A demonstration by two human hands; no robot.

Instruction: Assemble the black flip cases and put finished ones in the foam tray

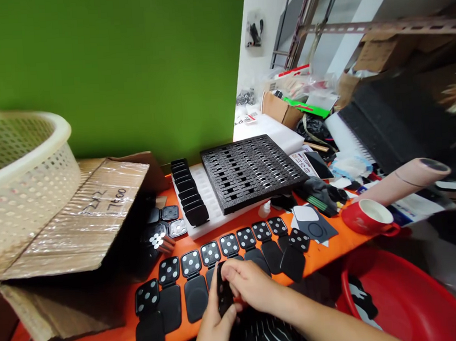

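At the near edge of the surface [324, 251], the left hand [215, 323] holds a dark piece [222, 289], long axis pointing roughly away from the body; the right hand [254, 284] touches its right side, grip unclear.

Held case [221, 281] black; laid-out cases [191, 264] black, upper squares dotted with silvery discs. Worktop [325, 248] orange, wall [148, 67] plain green. Slotted tray [251, 169] speckled black, foam [211, 192] white. Box [88, 220] brown, black lettering; basket [46, 174] cream, perforated; mug [356, 216] and tub [417, 298] red; flask [406, 181] pale pink.
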